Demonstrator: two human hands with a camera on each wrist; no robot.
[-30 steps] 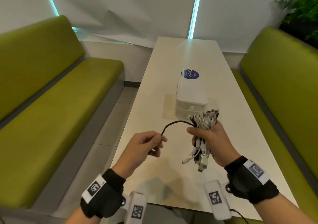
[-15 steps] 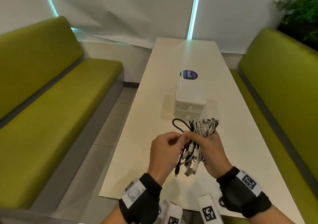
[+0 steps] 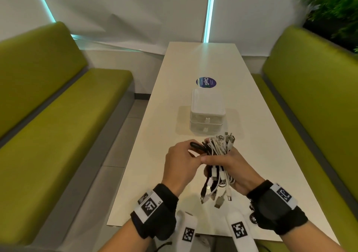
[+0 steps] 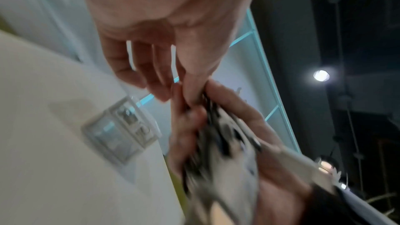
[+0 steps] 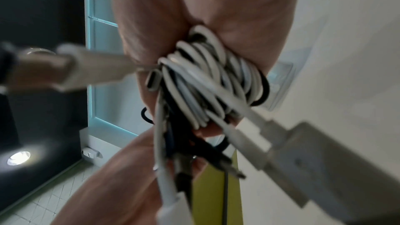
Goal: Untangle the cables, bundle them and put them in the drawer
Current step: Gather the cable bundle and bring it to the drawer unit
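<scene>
Just in front of the drawer box (image 3: pixel 207 114), the right hand (image 3: pixel 235 167) clenches the cable bundle (image 3: pixel 218 155) at mid-length, where these light, floppy, springy cords seem best gripped, while the left hand (image 3: pixel 183 161) pinches a black loop (image 3: pixel 196 146)

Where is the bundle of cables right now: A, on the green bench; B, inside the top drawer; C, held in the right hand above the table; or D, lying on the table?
C: the right hand grips the bundle of cables above the table, while the left hand pinches its black cable; both drawers of the drawer unit look closed.
</scene>
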